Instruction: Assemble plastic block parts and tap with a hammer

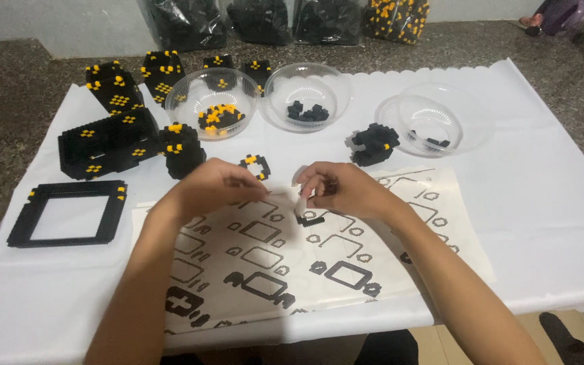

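Your right hand [339,189] pinching a small black brick piece [310,218] over the instruction sheet [319,250], your left hand [214,186] curled closed beside it, its grip contents hidden

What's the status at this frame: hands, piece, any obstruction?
Left hand closed, contents hidden. Right hand pinching a small black brick piece over the instruction sheet. Nothing between the hands; small black-and-yellow ring piece sits just behind.

White sheet [549,223] is covering a speckled grey bench [8,81]; black-and-yellow brick builds [106,138], black frame [67,213], clear bowls [307,94], black-on-white instruction diagrams [292,263].
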